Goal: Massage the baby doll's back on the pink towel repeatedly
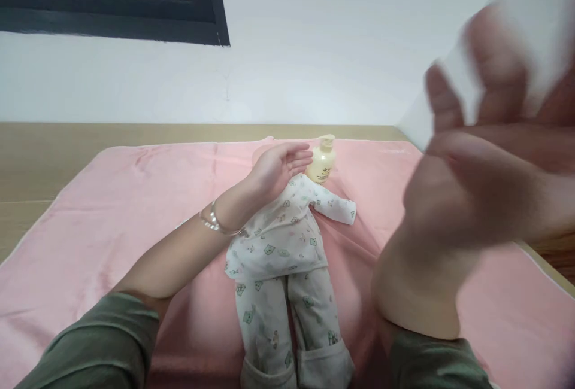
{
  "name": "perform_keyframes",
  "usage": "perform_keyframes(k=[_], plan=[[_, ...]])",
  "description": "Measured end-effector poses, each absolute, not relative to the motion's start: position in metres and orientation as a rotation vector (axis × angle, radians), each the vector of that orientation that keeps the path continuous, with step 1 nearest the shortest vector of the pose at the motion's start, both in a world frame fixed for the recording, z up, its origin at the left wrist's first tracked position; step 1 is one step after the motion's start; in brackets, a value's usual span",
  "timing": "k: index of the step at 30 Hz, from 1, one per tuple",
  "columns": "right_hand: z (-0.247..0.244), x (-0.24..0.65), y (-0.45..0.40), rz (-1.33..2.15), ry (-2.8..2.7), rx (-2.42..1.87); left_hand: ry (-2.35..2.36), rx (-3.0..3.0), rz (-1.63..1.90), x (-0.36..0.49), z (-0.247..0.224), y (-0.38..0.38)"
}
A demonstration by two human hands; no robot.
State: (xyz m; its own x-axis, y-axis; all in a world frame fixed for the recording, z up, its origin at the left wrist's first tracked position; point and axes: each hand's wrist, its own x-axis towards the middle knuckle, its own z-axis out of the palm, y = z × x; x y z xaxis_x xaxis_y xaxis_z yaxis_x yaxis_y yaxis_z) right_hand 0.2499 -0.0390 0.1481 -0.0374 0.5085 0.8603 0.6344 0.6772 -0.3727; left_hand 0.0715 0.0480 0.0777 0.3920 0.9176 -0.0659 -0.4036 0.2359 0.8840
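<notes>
A doll in white printed baby clothes (281,239) lies on its back on a pink towel (112,209), feet toward me. My left hand (278,167) rests palm up over the doll's head, which it hides, fingers loosely apart, a bracelet on the wrist. My right hand (476,161) is raised close to the camera, blurred, palm open with fingers spread and nothing in it. A small cream lotion bottle (322,161) stands just beyond the left hand's fingertips.
The towel covers a wooden surface (45,155) that shows at the left and back. A white wall rises behind, with a dark window frame (112,18) at the upper left.
</notes>
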Motion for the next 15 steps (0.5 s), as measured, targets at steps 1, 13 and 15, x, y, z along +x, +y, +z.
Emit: perform_keyframes(k=[1, 13, 15], plan=[[0.143, 0.249, -0.024, -0.161, -1.587, -0.934, 0.644, 0.801, 0.998, 0.080, 0.080, 0.058], [0.061, 0.228, 0.067, -0.071, -1.922, -1.684, 0.447, 0.308, 0.955, 0.125, 0.091, 0.088], [0.062, 0.227, 0.065, -0.164, -1.977, -1.710, 0.433, 0.320, 0.948, 0.124, 0.087, 0.089]])
